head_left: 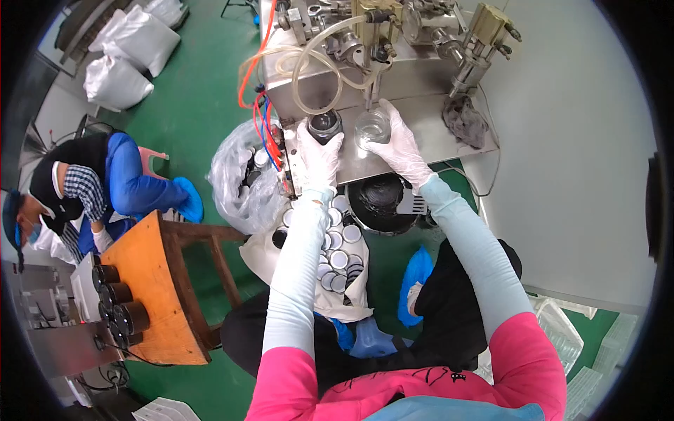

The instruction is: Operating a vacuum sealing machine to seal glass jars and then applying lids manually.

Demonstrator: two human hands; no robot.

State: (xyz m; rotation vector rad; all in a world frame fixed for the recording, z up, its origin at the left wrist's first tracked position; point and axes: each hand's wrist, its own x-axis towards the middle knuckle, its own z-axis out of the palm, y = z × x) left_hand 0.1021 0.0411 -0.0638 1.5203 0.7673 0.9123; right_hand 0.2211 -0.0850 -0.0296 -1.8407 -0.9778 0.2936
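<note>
My gloved left hand [319, 158] is closed around a glass jar of dark content [324, 123] on the steel worktop [442, 158]. To its right, my gloved right hand [401, 147] grips a clear glass jar [370, 128], which looks empty, beneath the nozzle [372, 95] of a steel filling machine [351, 45]. A crumpled grey rag [465, 123] lies right of that hand. Below the worktop are a pot of black paste [372, 203] with a slotted scraper [411, 205] and a cream sack holding several round lids [338, 259].
A plastic bag of lids [239, 182] and air hoses [270, 137] sit left of the machine. A co-worker [119, 172] sits at the left beside a wooden table [179, 295] with several black containers [126, 316]. White sacks [133, 45] lie behind. A pale panel [576, 175] borders the right.
</note>
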